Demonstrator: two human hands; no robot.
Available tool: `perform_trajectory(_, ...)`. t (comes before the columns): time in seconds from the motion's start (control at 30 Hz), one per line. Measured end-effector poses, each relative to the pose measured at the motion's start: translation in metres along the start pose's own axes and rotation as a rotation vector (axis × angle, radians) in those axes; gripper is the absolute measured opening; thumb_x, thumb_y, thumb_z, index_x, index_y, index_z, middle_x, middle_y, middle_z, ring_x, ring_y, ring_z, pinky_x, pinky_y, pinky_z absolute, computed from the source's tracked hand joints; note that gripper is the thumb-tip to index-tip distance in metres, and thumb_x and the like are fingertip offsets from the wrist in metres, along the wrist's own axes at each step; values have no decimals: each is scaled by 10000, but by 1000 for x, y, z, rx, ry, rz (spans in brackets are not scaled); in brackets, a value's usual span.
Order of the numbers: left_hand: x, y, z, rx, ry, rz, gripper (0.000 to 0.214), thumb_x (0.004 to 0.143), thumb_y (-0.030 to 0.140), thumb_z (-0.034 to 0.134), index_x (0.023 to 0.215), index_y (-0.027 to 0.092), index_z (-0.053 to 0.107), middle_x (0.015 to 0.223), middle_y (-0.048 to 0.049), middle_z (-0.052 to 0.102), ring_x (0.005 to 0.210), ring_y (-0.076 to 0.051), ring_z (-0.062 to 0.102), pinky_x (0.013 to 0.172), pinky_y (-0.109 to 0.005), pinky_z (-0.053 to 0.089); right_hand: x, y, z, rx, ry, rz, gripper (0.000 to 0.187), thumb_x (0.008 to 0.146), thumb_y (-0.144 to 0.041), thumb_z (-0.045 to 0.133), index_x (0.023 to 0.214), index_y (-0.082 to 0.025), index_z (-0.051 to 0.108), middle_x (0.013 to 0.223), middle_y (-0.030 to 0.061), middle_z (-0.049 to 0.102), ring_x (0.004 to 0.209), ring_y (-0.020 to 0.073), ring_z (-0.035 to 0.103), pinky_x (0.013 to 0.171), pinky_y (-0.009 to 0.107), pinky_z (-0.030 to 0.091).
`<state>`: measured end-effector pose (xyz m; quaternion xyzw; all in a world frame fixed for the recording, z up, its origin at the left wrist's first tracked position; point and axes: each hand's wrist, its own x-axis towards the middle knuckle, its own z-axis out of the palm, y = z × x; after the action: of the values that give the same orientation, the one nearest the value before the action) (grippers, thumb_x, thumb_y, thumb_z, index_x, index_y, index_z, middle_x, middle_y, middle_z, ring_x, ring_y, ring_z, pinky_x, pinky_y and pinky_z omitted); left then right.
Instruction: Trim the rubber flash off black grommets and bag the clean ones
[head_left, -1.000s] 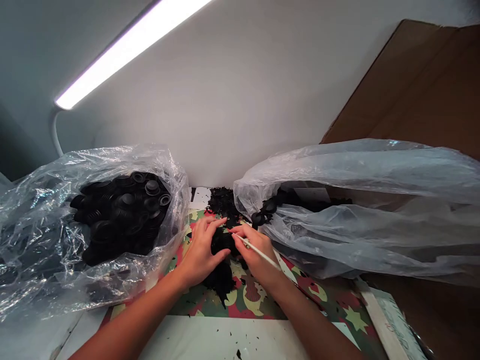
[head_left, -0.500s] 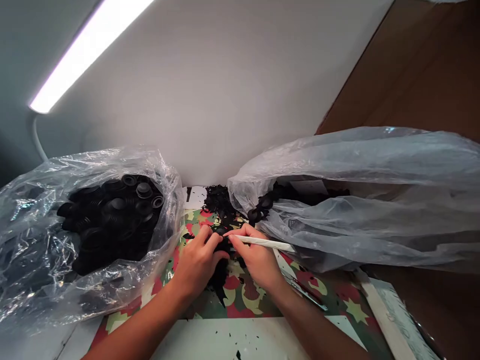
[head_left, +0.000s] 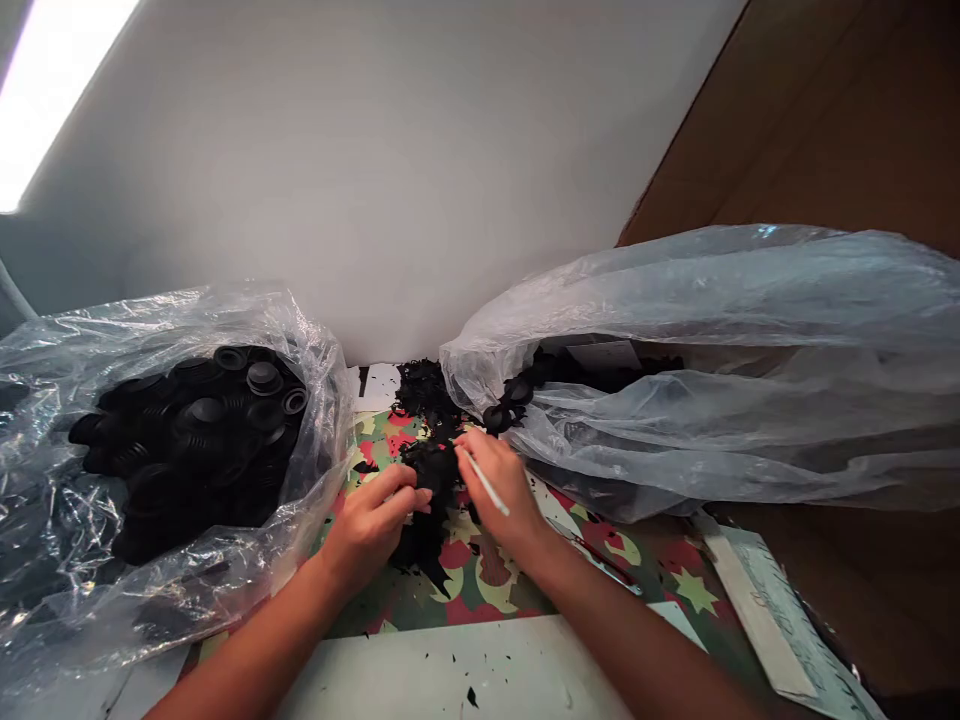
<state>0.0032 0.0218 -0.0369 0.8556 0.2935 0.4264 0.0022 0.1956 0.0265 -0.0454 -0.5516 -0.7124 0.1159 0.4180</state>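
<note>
2 clear plastic bags [head_left: 720, 290] flank patterned sheet [head_left: 697, 590]; black parts [head_left: 202, 430] in left one. Left hand [head_left: 367, 525]: fingers half-curled by black scraps [head_left: 420, 545], can't tell if gripping. Right hand [head_left: 514, 500]: fingers pinched on white stick [head_left: 487, 485], between hand and scraps.

Camo-ish pattern and a whole lot of black

So the table cover [head_left: 420, 611] is basically camouflage: dark green, red and pale yellow-green blotches, with a star [head_left: 694, 592] in that same pale shade. The bagged parts [head_left: 195, 440] are all black, scraps [head_left: 424, 388] too. Thin stick [head_left: 487, 485] is white. Front sheet [head_left: 390, 680] is whitish, speckled black. Wall's [head_left: 375, 180] grey, cardboard [head_left: 847, 120] brown, left bag [head_left: 60, 540] clear and shiny, right bag [head_left: 750, 285] more milky.
</note>
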Motion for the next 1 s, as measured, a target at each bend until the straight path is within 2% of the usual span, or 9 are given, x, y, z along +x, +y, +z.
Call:
perform_trajectory(0.1, -3, 1, -3, -63, -29, -97, 279, 1001, 196, 487, 801, 220, 680, 820, 2, 598, 666, -97, 592, 611, -190, 560, 8, 15, -7, 16, 6, 29, 161, 892, -177, 472, 754, -242, 526, 766, 45, 701, 712, 221, 654, 697, 324, 478)
perform_trajectory(0.17, -3, 0, -4, -126, -25, -168, 235, 993, 209, 507, 876, 241, 708, 845, 3, 575, 684, -105, 591, 605, -205, 575, 10, 16, -12, 28, 16, 21, 151, 861, -181, 500, 726, -247, 516, 813, 47, 715, 777, 222, 671, 741, 328, 492)
perform_trajectory(0.27, -2, 0, -3, -183, -15, -230, 141, 947, 229, 606, 996, 266, 733, 911, -12, 590, 778, -140, 622, 689, -270, 591, 7, 4, -20, 146, 66, 25, 166, 866, -220, 509, 702, -244, 516, 937, 74, 730, 900, 230, 680, 804, 340, 499)
perform_trajectory(0.33, 0, 2, -2, -227, -21, -305, 144, 930, 227, 631, 1013, 266, 742, 958, -30, 625, 848, -167, 643, 761, -309, 582, 2, -9, -24, 281, 47, 71, 189, 892, -281, 523, 709, -239, 542, 940, 67, 745, 842, 218, 687, 763, 327, 500)
perform_trajectory(0.43, 3, 7, 2, -354, -4, -512, 171, 942, 222, 583, 1024, 250, 730, 951, -39, 676, 863, -186, 662, 768, -319, 564, -4, -23, -23, 394, -60, 167, 206, 891, -334, 557, 711, -235, 573, 957, 48, 773, 796, 211, 691, 742, 325, 495)
perform_trajectory(0.53, 5, 7, 5, -472, 46, -749, 196, 871, 297, 667, 1046, 207, 670, 891, -33, 701, 804, -196, 677, 711, -312, 560, -7, -26, -19, 449, -95, 212, 190, 883, -350, 565, 741, -233, 611, 956, 48, 780, 833, 223, 698, 751, 330, 500)
perform_trajectory(0.6, 6, 6, 5, -445, 25, -825, 207, 843, 349, 691, 978, 197, 657, 866, -27, 705, 777, -198, 673, 691, -312, 550, -8, -25, -18, 449, -111, 215, 189, 890, -367, 555, 795, -234, 650, 922, 42, 781, 818, 222, 698, 728, 321, 498)
perform_trajectory(0.8, 4, 7, 3, -144, -139, -647, 100, 879, 313, 646, 919, 228, 682, 913, -31, 713, 896, -241, 646, 815, -386, 496, -7, -25, -25, 344, -140, 163, 200, 894, -372, 559, 780, -234, 649, 798, 19, 764, 685, 195, 672, 640, 288, 469)
perform_trajectory(1.0, 3, 12, 9, -53, -136, -429, 180, 769, 162, 720, 875, 225, 588, 850, 11, 688, 860, -220, 639, 924, -435, 426, -5, -24, -36, 326, -223, 72, 147, 883, -297, 550, 754, -241, 593, 1060, 50, 778, 901, 229, 721, 785, 340, 523)
